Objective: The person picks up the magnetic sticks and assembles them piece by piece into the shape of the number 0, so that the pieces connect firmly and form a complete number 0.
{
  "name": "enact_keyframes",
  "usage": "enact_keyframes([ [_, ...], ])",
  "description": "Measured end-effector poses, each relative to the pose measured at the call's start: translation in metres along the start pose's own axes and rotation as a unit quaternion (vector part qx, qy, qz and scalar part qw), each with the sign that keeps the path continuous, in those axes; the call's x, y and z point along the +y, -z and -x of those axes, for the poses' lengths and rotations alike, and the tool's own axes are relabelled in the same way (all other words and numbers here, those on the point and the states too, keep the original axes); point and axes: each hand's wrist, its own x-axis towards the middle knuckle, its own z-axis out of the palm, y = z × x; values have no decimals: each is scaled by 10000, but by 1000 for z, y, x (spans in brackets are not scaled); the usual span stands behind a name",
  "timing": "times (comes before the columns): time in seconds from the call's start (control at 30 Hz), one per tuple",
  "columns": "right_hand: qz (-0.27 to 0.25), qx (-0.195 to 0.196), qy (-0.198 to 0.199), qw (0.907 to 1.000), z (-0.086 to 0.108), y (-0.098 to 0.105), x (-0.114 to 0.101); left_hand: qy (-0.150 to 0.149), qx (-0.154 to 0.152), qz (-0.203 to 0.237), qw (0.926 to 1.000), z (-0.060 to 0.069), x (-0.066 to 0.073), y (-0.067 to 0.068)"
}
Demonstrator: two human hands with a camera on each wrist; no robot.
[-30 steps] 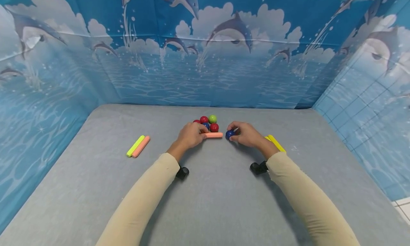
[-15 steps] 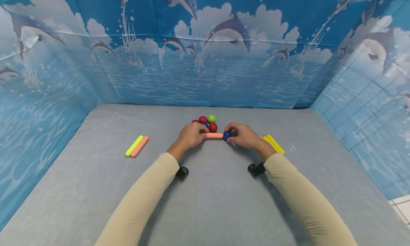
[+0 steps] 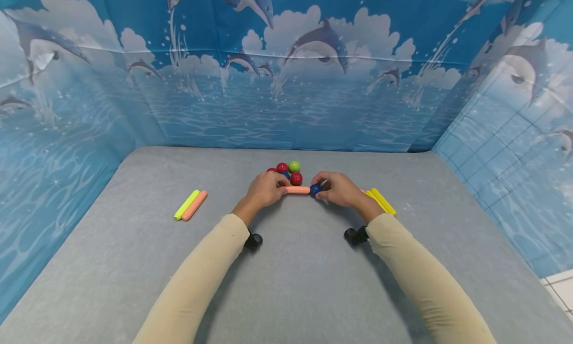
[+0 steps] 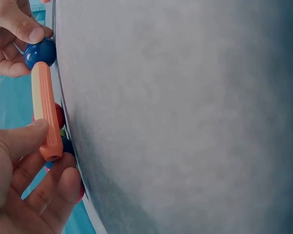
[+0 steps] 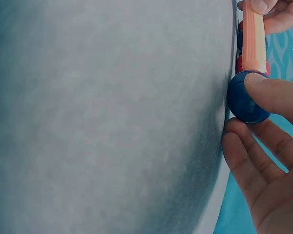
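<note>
An orange ridged stick lies crosswise between the two hands. My left hand pinches its left end between thumb and fingers, and the left wrist view shows a small hole in that end of the stick. A dark blue ball meets the stick's right end. My right hand holds this ball with thumb and fingers; in the right wrist view the thumb presses on the blue ball. Whether the stick sits inside the ball or only touches it, I cannot tell.
Just behind the stick is a cluster of balls: red ones, a green one and a partly hidden blue one. A yellow-green stick and an orange stick lie at left. Yellow sticks lie by the right forearm.
My right hand has moved left with the blue ball, closing the gap to the orange stick's right end. The left hand has kept its grip on the stick, nearly still.
</note>
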Motion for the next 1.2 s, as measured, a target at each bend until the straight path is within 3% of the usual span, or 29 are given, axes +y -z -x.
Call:
enact_keyframes([
  [0.27,-87,-51,-77,9999,-4,-1,2,-56,77,79,9999,1,-6,4],
  [0.5,-171,-124,-158,9997,-6,2,-2,40,546,22,9985,3,-28,33],
  [0.63,-233,-107,-178,9995,-6,3,-2,216,537,-123,9982,2,-43,42],
  [0.97,-412,27,-311,9987,-8,4,0,432,378,-152,9982,-2,-56,37],
  [1.2,-456,15,-250,9986,-9,2,0,228,359,53,9991,-7,-55,32],
])
